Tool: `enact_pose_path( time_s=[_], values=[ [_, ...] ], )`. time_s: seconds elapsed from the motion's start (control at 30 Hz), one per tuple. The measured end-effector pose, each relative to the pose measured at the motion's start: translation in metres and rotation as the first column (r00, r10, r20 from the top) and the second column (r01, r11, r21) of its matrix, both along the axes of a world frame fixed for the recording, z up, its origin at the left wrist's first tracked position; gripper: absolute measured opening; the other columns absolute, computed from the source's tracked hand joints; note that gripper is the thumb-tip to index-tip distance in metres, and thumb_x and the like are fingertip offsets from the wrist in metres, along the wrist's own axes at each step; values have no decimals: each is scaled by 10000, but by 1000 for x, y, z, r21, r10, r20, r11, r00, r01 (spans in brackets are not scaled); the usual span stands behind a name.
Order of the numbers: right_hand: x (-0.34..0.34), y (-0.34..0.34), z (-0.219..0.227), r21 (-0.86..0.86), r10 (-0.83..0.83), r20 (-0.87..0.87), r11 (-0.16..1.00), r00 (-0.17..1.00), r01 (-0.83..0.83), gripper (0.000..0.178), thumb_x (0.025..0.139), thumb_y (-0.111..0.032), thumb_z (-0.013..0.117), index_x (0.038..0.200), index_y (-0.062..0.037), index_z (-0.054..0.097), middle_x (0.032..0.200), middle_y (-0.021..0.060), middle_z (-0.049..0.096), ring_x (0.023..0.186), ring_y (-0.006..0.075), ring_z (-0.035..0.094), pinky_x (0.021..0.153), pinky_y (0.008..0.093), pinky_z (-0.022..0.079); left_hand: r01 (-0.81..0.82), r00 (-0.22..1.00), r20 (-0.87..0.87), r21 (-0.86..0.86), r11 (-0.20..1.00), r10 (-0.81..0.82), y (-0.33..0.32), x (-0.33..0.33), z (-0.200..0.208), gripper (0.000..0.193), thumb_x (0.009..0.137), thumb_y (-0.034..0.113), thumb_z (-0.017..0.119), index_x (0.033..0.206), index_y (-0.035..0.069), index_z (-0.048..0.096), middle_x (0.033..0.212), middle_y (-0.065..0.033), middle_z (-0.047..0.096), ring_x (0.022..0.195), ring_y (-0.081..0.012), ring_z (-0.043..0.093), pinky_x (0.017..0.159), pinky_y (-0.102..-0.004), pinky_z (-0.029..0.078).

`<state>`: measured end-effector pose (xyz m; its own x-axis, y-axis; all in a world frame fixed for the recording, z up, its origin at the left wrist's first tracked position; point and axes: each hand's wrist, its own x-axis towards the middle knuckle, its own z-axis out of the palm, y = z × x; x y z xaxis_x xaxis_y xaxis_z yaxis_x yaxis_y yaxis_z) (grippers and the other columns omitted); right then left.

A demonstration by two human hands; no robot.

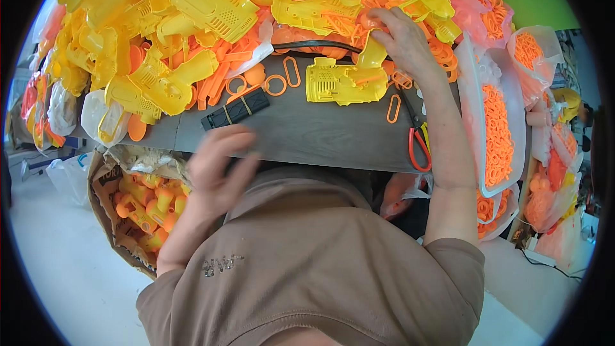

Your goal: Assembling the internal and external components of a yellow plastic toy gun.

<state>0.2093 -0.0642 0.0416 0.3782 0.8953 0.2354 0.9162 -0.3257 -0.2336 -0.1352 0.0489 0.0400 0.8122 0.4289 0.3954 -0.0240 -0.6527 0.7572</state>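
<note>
My right hand (405, 41) reaches into the pile at the far side of the table, its thumb and fingers curled around a rounded orange plastic piece (369, 21). Just below it lies a yellow plastic housing half (346, 82) with a slotted grille, open side up. My left hand (221, 163), blurred by motion, hovers over the table's near edge with its fingers apart and nothing visible in them. Beyond that hand rests a black block with bands around it (236, 110). Several orange oval rings (291, 72) are scattered nearby.
Yellow housings (211, 6) heap up across the back and left. Red-handled scissors (419, 147) lie beside my right forearm. At right stands a clear bin (471, 122) of small orange links. A carton (106, 202) of yellow-orange parts sits below the table's left edge.
</note>
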Motion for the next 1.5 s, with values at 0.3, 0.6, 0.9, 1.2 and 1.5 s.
enact_pose_path(
  time_s=[0.3, 0.6, 0.9, 1.2, 1.5],
  values=[
    [-16, -25, 20, 51, -8, 70, 999, 997, 4, 131, 852, -112, 530, 970, -59, 550, 883, 111, 541, 848, 310, 564, 726, 390, 444, 320, 947, -98, 235, 918, -305, -40, 99, -42, 363, 717, 38, 680, 1065, 1, 583, 1219, -188, 503, 1068, -354, 505, 864, -407, 454],
    [-4, -60, 87, 468, -253, 387, 883, 887, 47, 117, 837, -48, 561, 953, -58, 570, 868, 91, 618, 715, 250, 616, 616, 340, 485, 267, 957, 58, 219, 938, -286, -40, 98, -45, 330, 718, 43, 667, 1031, -3, 576, 1197, -199, 496, 1066, -367, 498, 875, -426, 448],
    [11, -61, 65, 548, -222, 669, 793, 709, -268, 186, 758, 80, 616, 909, -15, 563, 829, 83, 612, 667, 189, 604, 548, 276, 487, 228, 961, 113, 198, 953, -253, -40, 96, -47, 338, 713, 28, 672, 1039, 3, 586, 1176, -193, 514, 1041, -382, 510, 858, -414, 459],
    [-125, -81, 8, 750, 23, -503, 508, 864, 423, 118, 817, 47, 562, 919, -1, 526, 853, 101, 590, 538, 83, 533, 462, 197, 446, 239, 934, 358, -588, 773, -17, -39, 114, -12, 483, 893, 95, 576, 1303, -12, 346, 1177, -136, 525, 1062, -171, 517, 894, -287, 425],
    [-163, -122, -27, 450, 263, -488, 893, 832, -19, 184, 783, -40, 665, 911, 11, 543, 882, 131, 540, 691, 226, 571, 578, 288, 450, 181, 833, -341, -575, 798, -435, 6, 101, -23, 251, 827, 60, 644, 1049, -38, 581, 896, -64, 623, 836, -95, 564, 733, -248, 459]
  ],
)
